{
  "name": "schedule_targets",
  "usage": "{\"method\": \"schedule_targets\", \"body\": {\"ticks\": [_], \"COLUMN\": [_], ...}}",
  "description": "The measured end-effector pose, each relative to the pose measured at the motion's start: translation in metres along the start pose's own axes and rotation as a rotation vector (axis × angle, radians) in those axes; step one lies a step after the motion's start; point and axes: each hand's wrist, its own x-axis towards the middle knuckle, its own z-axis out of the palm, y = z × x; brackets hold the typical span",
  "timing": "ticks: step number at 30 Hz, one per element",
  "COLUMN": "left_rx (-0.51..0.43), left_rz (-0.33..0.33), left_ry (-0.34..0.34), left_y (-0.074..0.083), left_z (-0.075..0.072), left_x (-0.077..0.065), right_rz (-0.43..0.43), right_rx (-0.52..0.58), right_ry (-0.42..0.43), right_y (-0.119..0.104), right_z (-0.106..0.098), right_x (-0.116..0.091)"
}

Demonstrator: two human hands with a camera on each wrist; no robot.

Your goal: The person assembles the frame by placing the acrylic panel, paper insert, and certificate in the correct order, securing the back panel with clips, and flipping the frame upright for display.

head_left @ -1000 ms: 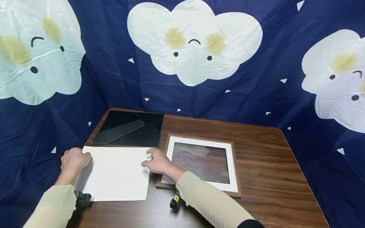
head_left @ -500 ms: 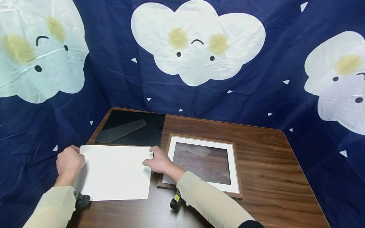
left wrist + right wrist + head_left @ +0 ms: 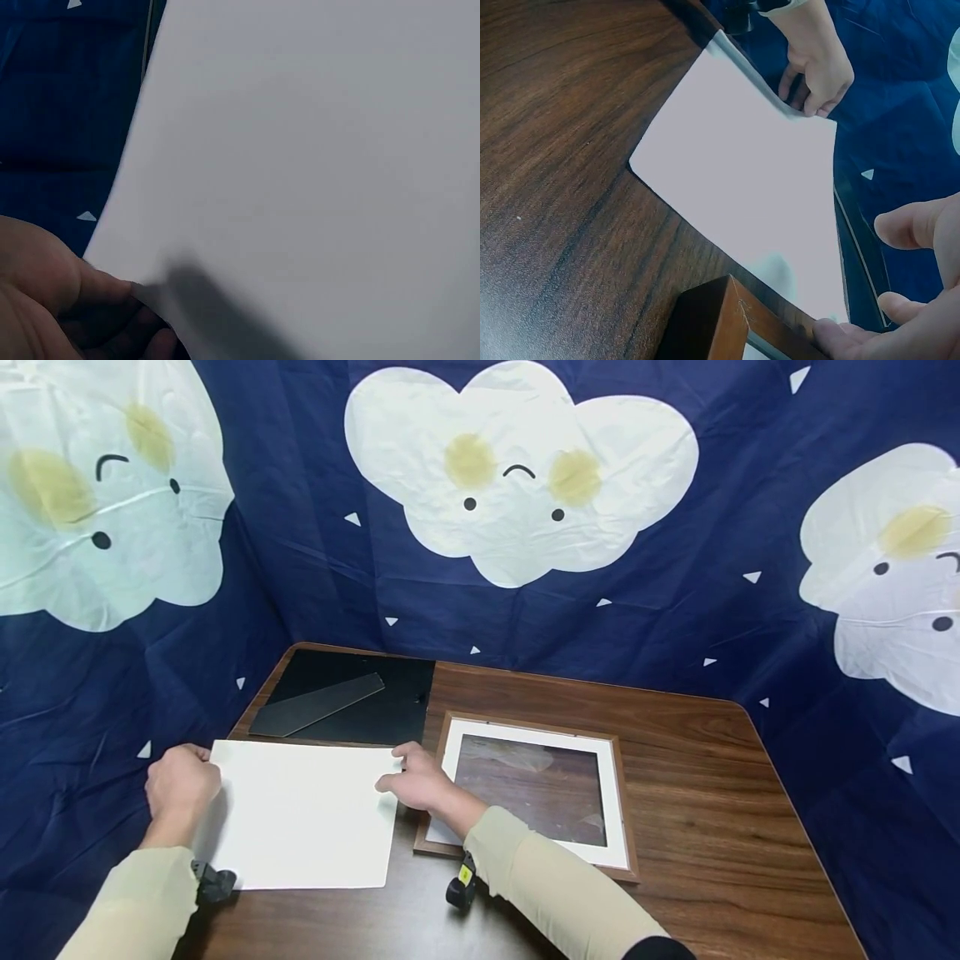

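Observation:
A white sheet (image 3: 303, 814) of paper or thin card lies in front of me on the left half of the table. My left hand (image 3: 182, 785) pinches its left edge near the far corner; in the right wrist view that edge curves upward. At the sheet's far right corner, my right hand (image 3: 422, 781) touches the edge, thumb and forefinger spread apart. In the right wrist view, one fingertip (image 3: 831, 335) of that hand meets the corner. A brown picture frame (image 3: 626, 810) with a white mat (image 3: 611, 793) lies right of the sheet, partly under my right forearm.
Behind the sheet lies a flat black panel (image 3: 405, 710), with a long dark strip (image 3: 318, 706), probably the frame's stand, slanting across it. The wooden table (image 3: 697, 793) extends to the right. Dark blue cloth (image 3: 300, 568) with cloud prints encloses the far side and both sides.
My left hand and the sheet's left edge have shifted slightly left, and its far left corner has risen a little. The right hand stays at the far right corner. The view has shifted slightly.

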Motion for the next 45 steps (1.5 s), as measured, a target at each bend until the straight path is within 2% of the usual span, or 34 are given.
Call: {"method": "schedule_targets", "body": {"ticks": [7, 14, 22, 28, 37, 41, 45], "left_rx": [-0.031, -0.037, -0.065, -0.07, -0.101, -0.11, -0.128], "left_rz": [0.004, -0.008, -0.008, 0.005, -0.021, -0.016, 0.0], "left_ry": [0.0, -0.02, -0.019, -0.008, -0.054, -0.082, -0.117], "left_y": [0.0, 0.003, 0.004, 0.005, 0.011, 0.013, 0.013], "left_z": [-0.002, -0.002, -0.004, -0.007, -0.011, -0.013, -0.014], "left_x": [0.0, -0.002, -0.002, -0.001, -0.001, 0.001, 0.002], "right_rz": [0.013, -0.012, -0.021, -0.021, -0.035, -0.042, -0.033], "right_rx": [0.043, 0.117, 0.302, 0.353, 0.393, 0.393, 0.439], "right_ry": [0.057, 0.095, 0.065, 0.047, 0.042, 0.066, 0.08], "right_y": [-0.001, 0.002, 0.006, 0.008, 0.009, 0.01, 0.011], "right_z": [0.001, 0.0, -0.001, -0.001, -0.004, -0.004, -0.006], "right_x": [0.001, 0.004, 0.009, 0.01, 0.01, 0.011, 0.011]}}
